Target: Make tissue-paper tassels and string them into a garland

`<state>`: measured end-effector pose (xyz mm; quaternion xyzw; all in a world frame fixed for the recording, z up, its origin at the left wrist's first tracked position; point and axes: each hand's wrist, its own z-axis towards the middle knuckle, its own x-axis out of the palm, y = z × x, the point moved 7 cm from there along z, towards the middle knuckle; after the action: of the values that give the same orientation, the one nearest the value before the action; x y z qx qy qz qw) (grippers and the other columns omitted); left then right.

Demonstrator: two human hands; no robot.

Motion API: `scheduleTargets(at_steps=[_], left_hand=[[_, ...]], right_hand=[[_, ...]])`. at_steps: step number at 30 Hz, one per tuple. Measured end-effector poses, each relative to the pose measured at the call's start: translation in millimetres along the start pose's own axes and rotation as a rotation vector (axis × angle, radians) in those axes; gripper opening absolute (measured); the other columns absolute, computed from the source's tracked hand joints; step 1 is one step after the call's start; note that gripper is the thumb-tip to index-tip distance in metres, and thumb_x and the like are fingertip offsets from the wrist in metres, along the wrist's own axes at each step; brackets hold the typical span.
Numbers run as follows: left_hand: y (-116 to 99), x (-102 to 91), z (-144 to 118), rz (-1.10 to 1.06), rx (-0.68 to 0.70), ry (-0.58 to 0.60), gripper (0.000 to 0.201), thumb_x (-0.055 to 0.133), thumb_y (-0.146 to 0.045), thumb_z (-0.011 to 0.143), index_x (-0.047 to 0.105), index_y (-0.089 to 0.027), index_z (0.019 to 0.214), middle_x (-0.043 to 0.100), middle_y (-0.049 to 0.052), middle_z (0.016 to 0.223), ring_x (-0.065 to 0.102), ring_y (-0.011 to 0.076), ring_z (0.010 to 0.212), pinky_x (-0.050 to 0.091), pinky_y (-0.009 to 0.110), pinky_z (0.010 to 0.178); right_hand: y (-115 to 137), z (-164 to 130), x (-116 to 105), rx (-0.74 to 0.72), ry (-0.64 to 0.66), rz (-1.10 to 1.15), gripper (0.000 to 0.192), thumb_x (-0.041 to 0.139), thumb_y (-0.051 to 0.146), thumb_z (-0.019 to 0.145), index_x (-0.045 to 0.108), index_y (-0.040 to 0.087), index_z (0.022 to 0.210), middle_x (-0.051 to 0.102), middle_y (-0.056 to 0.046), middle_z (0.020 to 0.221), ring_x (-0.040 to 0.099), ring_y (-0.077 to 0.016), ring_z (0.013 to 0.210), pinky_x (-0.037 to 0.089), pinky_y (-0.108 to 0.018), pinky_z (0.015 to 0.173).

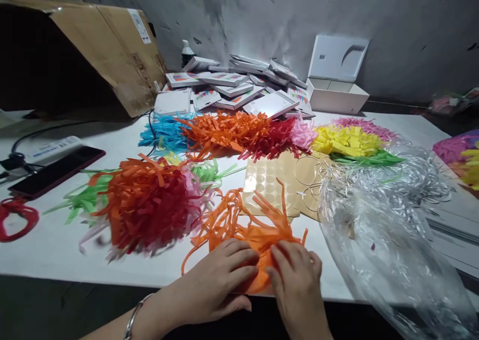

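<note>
While finished tassels [149, 205] lie heaped, orange fringed paper [250, 235] is pressed flat.
It is pinched by left hand [217, 285] and right hand [299, 285], unrolled.

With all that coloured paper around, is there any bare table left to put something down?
Yes. Bare white table lies at the near left, between the red loop, the phone and the red-orange fringe pile. Another strip runs behind the phone toward the cardboard box. The middle and right are crowded: fringe piles, the sticker sheet, the plastic bag.
</note>
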<state>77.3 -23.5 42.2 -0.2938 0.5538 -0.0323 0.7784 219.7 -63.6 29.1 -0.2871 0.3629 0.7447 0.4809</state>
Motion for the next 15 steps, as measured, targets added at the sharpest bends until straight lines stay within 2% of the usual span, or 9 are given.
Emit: scheduleTargets(at_steps=[3, 5, 7, 9, 11, 13, 15], left_hand=[[2, -1.2, -3, 0.006, -0.019, 0.018, 0.03, 0.067, -0.038, 0.091, 0.062, -0.019, 0.115, 0.067, 0.012, 0.116, 0.058, 0.0282, 0.105, 0.05, 0.042, 0.094], [0, -1.2, -4, 0.019, -0.024, 0.004, 0.025, 0.065, -0.028, 0.091, 0.062, -0.02, 0.115, 0.067, 0.012, 0.117, 0.058, 0.028, 0.107, 0.05, 0.042, 0.095], [-1, 0.1, -4, 0.024, -0.03, -0.015, 0.025, 0.063, -0.023, 0.091, 0.061, -0.02, 0.116, 0.067, 0.011, 0.116, 0.057, 0.0275, 0.108, 0.05, 0.042, 0.095], [-1, 1.5, -3, 0.027, -0.03, -0.035, 0.024, 0.063, -0.021, 0.091, 0.062, -0.02, 0.115, 0.067, 0.011, 0.115, 0.057, 0.0271, 0.107, 0.05, 0.041, 0.094], [-1, 2.7, -3, 0.037, -0.019, -0.047, 0.021, 0.06, -0.018, 0.092, 0.062, -0.02, 0.113, 0.068, 0.011, 0.115, 0.058, 0.0268, 0.107, 0.05, 0.041, 0.093], [-2, 2.5, -5, 0.046, 0.014, -0.064, 0.02, 0.054, -0.011, 0.094, 0.062, -0.019, 0.111, 0.069, 0.011, 0.112, 0.059, 0.0254, 0.104, 0.05, 0.039, 0.091], [-3, 1.5, -8, 0.033, 0.044, -0.084, 0.024, 0.047, -0.006, 0.096, 0.062, -0.018, 0.11, 0.07, 0.011, 0.108, 0.061, 0.0235, 0.099, 0.05, 0.038, 0.089]], right_hand=[[-33, -3, -12, 0.204, -0.112, -0.205, 0.039, 0.041, 0.043, 0.103, 0.067, 0.016, 0.113, 0.069, -0.019, 0.117, 0.062, -0.0341, 0.107, 0.039, -0.056, 0.095], [-39, -5, -26, 0.233, -0.194, -0.234, 0.037, 0.049, 0.042, 0.1, 0.064, 0.017, 0.122, 0.065, -0.02, 0.125, 0.06, -0.0367, 0.114, 0.038, -0.06, 0.099], [-25, -4, -34, 0.091, -0.203, -0.147, 0.039, 0.057, 0.038, 0.098, 0.06, 0.016, 0.13, 0.064, -0.019, 0.129, 0.059, -0.0352, 0.121, 0.041, -0.057, 0.102], [4, -3, -31, -0.179, -0.109, -0.03, 0.039, 0.058, 0.035, 0.097, 0.061, 0.013, 0.129, 0.067, -0.016, 0.126, 0.06, -0.0311, 0.123, 0.048, -0.049, 0.103], [26, -5, -23, -0.368, 0.016, 0.039, 0.031, 0.052, 0.026, 0.098, 0.065, 0.012, 0.123, 0.073, -0.011, 0.118, 0.066, -0.026, 0.116, 0.053, -0.043, 0.102], [32, -6, -20, -0.4, 0.055, 0.046, 0.028, 0.046, 0.013, 0.096, 0.068, 0.015, 0.114, 0.077, -0.006, 0.105, 0.072, -0.0216, 0.104, 0.055, -0.04, 0.101], [28, -4, -22, -0.351, 0.025, 0.065, 0.031, 0.043, 0.005, 0.093, 0.068, 0.017, 0.108, 0.078, -0.003, 0.095, 0.074, -0.0189, 0.094, 0.057, -0.039, 0.1]])
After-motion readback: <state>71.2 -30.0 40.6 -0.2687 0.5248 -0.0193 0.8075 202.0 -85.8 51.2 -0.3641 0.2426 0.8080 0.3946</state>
